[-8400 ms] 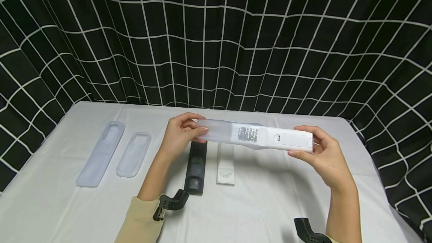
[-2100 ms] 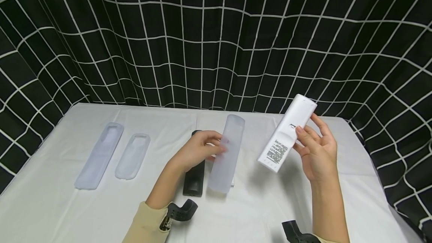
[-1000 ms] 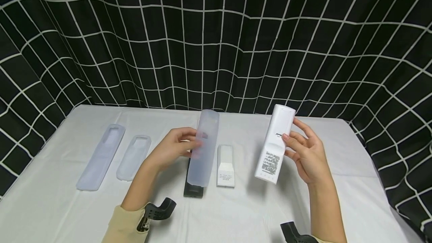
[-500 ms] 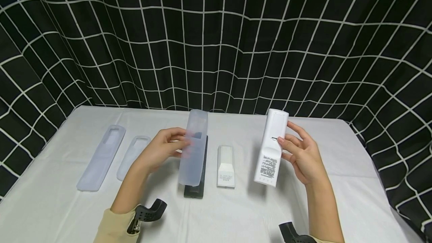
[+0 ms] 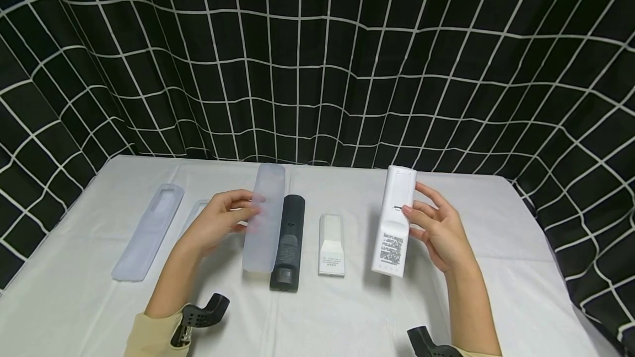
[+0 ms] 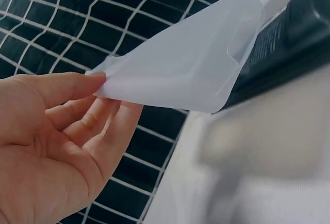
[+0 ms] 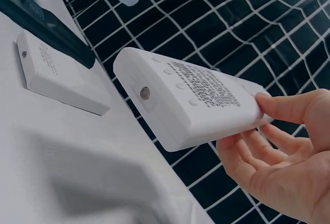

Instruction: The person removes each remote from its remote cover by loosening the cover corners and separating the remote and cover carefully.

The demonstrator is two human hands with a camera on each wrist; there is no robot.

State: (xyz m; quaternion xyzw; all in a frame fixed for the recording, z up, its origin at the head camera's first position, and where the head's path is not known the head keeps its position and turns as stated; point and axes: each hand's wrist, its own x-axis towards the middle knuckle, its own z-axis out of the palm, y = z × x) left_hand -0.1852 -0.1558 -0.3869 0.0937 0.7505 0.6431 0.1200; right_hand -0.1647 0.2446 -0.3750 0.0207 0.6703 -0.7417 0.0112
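My left hand (image 5: 218, 219) pinches a translucent silicone remote cover (image 5: 265, 219) by its left edge, raised above the cloth; in the left wrist view the cover (image 6: 180, 59) sags at an angle from thumb and fingers. My right hand (image 5: 436, 230) grips a white remote control (image 5: 394, 222) by its side, back turned up with printed label and battery lid showing. The right wrist view shows that remote (image 7: 191, 100) held above the table, its end with a small round lens toward the camera. Just right of the cover lies a black remote (image 5: 290, 244), face down.
A smaller white remote (image 5: 331, 244) lies in the middle of the white-clothed table (image 5: 347, 318). Left of my left hand lie a long translucent cover (image 5: 149, 233) and a shorter cover (image 5: 193, 215), partly hidden behind the hand. A black gridded curtain (image 5: 317, 70) rises behind.
The white remote, earlier partly inside the cover, is now out of it. My left hand has carried the cover leftward, uncovering the black remote; my right hand has lowered the white remote, drifting left.
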